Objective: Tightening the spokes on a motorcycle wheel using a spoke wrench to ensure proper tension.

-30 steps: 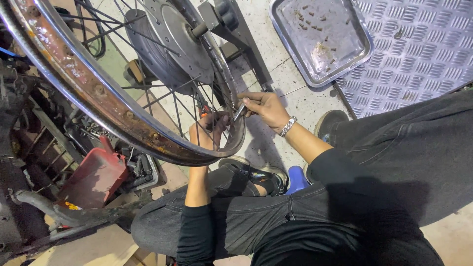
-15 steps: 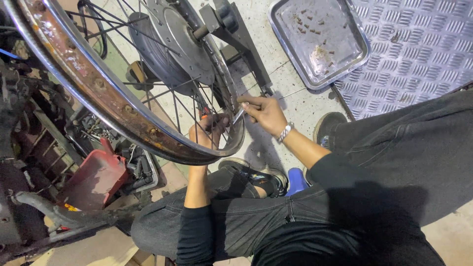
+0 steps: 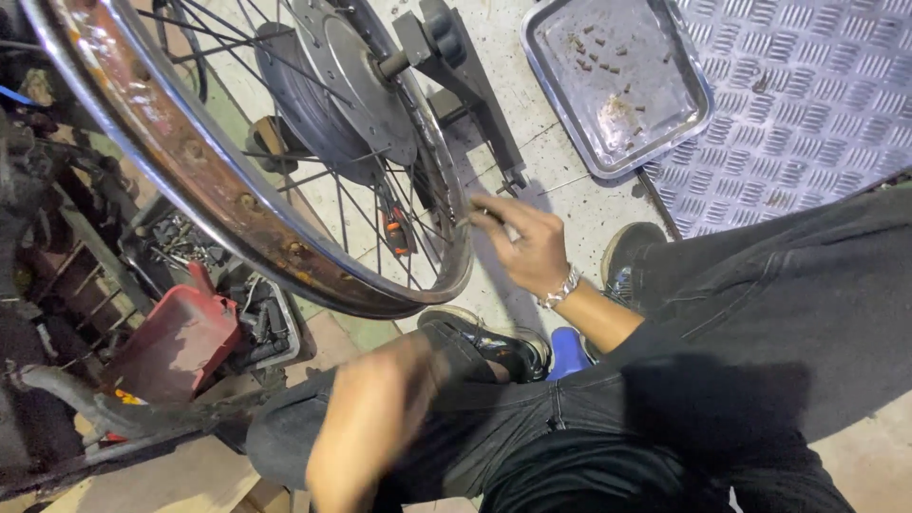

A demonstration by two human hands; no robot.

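At the far left, beside a dark metal frame, a red plastic scoop (image 3: 171,344) lies next to a tray of loose bolts and small parts (image 3: 249,318). Above them stands the spoked wheel (image 3: 313,152), upright and tilted, its rim (image 3: 204,180) rusty on the inner face, its grey hub (image 3: 356,81) held on a black stand (image 3: 465,81). Low in the middle, the left hand (image 3: 375,418) is raised off the wheel over the person's dark trousers; it is blurred, so I cannot tell how its grip stands. Further right, the right hand (image 3: 527,245), a metal bracelet on its wrist, pinches a small tool (image 3: 489,217) at the wheel's rim. At the upper right a steel tray (image 3: 689,81) holding rusty bits rests on the concrete floor, touching the chequer plate (image 3: 817,104).
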